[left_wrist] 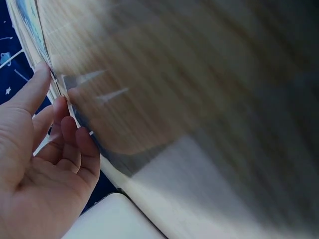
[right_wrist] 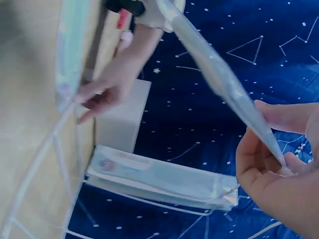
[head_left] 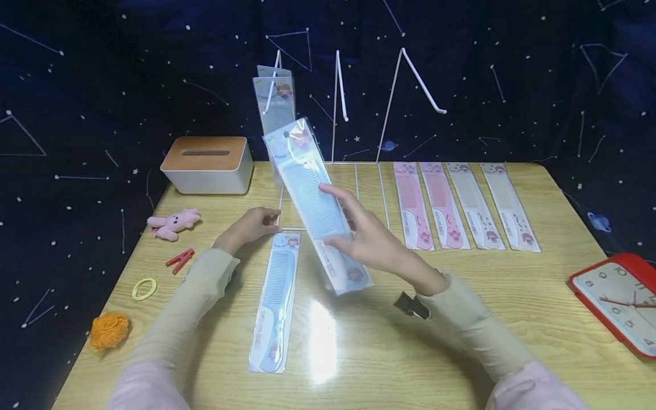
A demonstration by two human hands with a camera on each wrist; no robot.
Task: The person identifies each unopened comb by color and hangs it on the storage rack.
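Observation:
My right hand grips a blue comb in a clear package by its long edges, holding it tilted above the table; the package shows edge-on in the right wrist view. My left hand pinches the front left corner of the white wire rack, fingers curled at the base wire in the left wrist view. Another packaged blue comb lies on the table just in front of that hand. From the rack's left hook hang packaged blue combs; the middle and right hooks are bare.
Two pink packaged combs and two pale ones lie in a row at the right. A tissue box, pink plush toy, red clip, yellow ring and orange ball line the left. A red clock stands at far right.

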